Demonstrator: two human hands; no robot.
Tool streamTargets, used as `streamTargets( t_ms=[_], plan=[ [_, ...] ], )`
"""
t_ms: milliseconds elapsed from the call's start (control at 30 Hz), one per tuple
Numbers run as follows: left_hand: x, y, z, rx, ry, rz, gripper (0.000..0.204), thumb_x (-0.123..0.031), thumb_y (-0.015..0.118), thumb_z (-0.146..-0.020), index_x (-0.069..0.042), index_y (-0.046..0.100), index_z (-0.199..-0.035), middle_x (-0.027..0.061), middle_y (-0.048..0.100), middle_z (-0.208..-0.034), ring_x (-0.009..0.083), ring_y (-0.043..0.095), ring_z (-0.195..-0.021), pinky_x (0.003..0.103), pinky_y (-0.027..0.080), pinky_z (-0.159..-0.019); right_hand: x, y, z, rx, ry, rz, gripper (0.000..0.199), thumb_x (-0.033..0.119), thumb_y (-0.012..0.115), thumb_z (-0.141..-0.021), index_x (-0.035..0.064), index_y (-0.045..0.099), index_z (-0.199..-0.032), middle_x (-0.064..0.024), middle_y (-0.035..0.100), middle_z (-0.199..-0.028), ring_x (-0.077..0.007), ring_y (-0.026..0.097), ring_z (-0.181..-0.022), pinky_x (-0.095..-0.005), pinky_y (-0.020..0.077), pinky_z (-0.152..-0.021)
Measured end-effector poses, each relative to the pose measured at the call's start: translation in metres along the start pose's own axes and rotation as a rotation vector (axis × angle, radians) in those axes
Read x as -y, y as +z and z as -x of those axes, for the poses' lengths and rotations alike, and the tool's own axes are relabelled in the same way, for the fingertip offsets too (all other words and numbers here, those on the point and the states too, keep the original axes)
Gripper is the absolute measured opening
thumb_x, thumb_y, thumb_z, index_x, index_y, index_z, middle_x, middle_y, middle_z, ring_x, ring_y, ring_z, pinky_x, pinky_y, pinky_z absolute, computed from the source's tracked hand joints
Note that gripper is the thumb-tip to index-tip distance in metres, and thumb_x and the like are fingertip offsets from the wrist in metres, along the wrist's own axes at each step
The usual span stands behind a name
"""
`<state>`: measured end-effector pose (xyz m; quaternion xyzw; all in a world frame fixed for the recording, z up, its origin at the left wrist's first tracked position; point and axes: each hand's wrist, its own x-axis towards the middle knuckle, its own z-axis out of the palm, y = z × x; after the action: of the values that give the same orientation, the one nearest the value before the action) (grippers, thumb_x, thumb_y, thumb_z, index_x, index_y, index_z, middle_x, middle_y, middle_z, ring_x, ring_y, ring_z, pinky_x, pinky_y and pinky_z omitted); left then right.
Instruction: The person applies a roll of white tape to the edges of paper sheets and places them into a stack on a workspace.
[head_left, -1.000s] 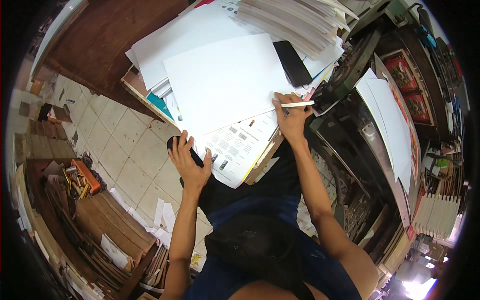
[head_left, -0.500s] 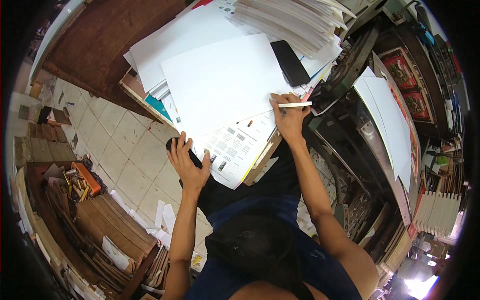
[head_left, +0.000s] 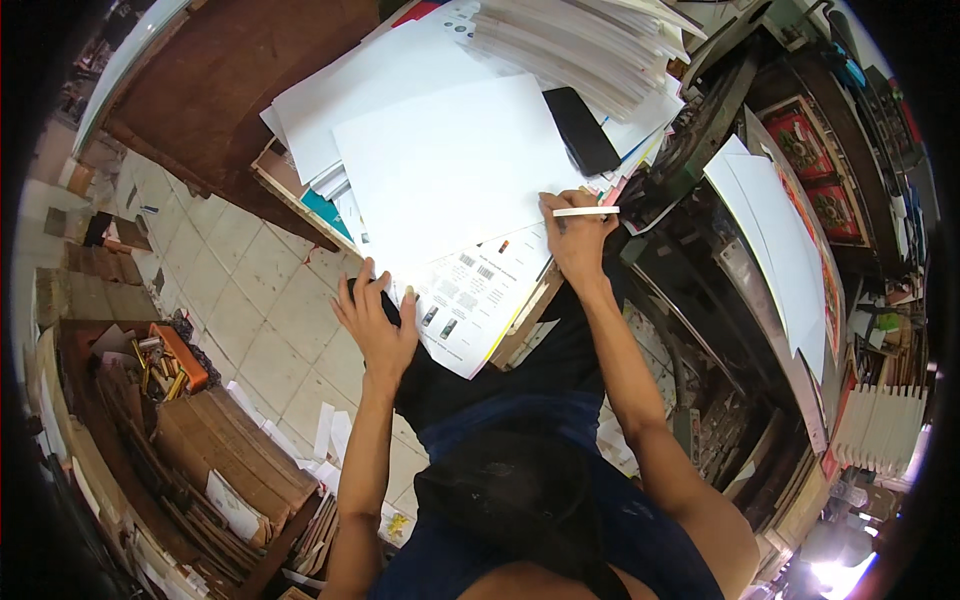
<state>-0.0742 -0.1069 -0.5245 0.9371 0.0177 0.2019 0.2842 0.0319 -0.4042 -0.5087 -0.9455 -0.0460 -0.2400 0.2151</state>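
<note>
A blank white sheet [head_left: 450, 165] lies askew over a printed sheet [head_left: 475, 300] with small pictures and text, on top of a paper stack. My left hand [head_left: 378, 322] is at the stack's near left corner, fingers spread, thumb and fingertips at the paper's edge, gripping nothing that I can see. At the right edge of the sheets, my right hand [head_left: 578, 240] is closed around a thin white stick [head_left: 586, 211], pen-like in size, which lies crosswise and points to the right. Its exact kind does not show. Just beyond that hand a black phone [head_left: 582, 130] rests on the papers.
A thick bundle of white sheets [head_left: 575, 45] stands behind the phone. To the right is dark machinery [head_left: 700, 150] with large white sheets [head_left: 770, 240] beside it. An orange box [head_left: 180, 357] of small items and a cardboard stack [head_left: 225, 445] sit at lower left.
The view has shifted slightly, moving the floor and table edge a little to the right. My left fingertips are slightly higher and more spread. My right hand keeps the white stick in nearly the same place.
</note>
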Motion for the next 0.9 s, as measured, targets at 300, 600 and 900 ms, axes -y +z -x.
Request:
streamTargets(
  t_ms=[300,600,900],
  plan=[
    [0.009,-0.024,-0.038,-0.101,-0.132,-0.268,0.041,-0.032,0.062,-0.093,-0.007,0.064,-0.126,0.0134,0.044,-0.153,0.0461,0.028,-0.144,0.072,0.011,-0.113,0.066,-0.004,0.05,0.001,0.011,-0.148,0.014,0.015,0.074,-0.083,0.0169,0.076,-0.097,0.0,0.062,-0.09,-0.0218,0.058,-0.09,-0.0477,0.0363,-0.083],
    [-0.081,0.02,-0.009,0.411,0.352,-0.102,0.056,-0.035,0.056,-0.099,-0.007,0.049,-0.146,0.0111,0.041,-0.158,0.0328,0.03,-0.149,0.064,0.014,-0.119,0.066,0.001,0.055,-0.042,-0.046,-0.174,0.021,0.009,0.076,-0.077,0.0128,0.076,-0.098,-0.0019,0.064,-0.092,-0.0233,0.059,-0.089,-0.0421,0.0418,-0.075],
    [0.002,-0.039,-0.029,0.323,0.091,-0.215,0.054,-0.038,0.056,-0.1,-0.013,0.051,-0.148,0.0082,0.044,-0.157,0.027,0.035,-0.148,0.07,0.006,-0.116,0.07,-0.001,0.055,-0.026,-0.025,-0.231,0.013,0.007,0.074,-0.084,0.0078,0.076,-0.097,-0.0072,0.068,-0.091,-0.0275,0.06,-0.09,-0.0416,0.0466,-0.077]
  ],
)
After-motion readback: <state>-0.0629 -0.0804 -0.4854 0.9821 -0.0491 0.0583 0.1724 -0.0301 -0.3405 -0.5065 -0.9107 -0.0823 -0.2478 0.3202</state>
